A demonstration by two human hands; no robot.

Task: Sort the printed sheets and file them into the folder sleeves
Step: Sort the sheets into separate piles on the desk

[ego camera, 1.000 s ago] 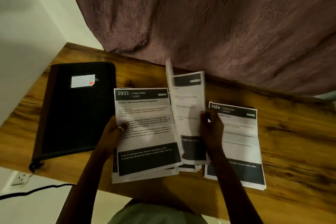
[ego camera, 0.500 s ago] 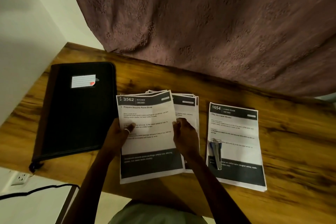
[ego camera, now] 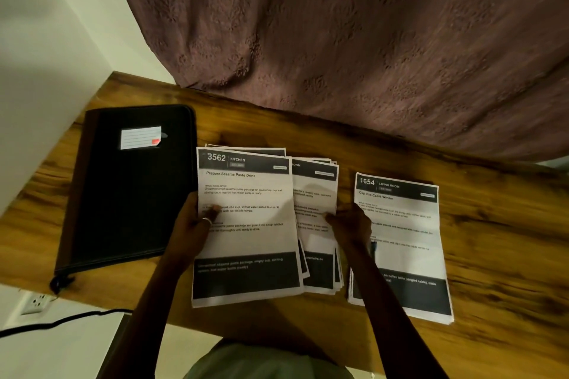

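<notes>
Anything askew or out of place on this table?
Mildly. The middle stack is fanned, its edges stepped rather than squared, partly under the 3562 sheet in the left hand. A small blue thing lies on the right pile, mostly hidden by the forearm. Nothing torn or spilled.

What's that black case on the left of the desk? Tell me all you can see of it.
The black folder lies flat and closed at the left end of the wooden table, beside the paper piles. It looks like dark leather or fabric with a brown strip along its left side and what looks like a zip round the rim, its pull dangling at the near corner. A white lined label with a red mark sits on the cover.
</notes>
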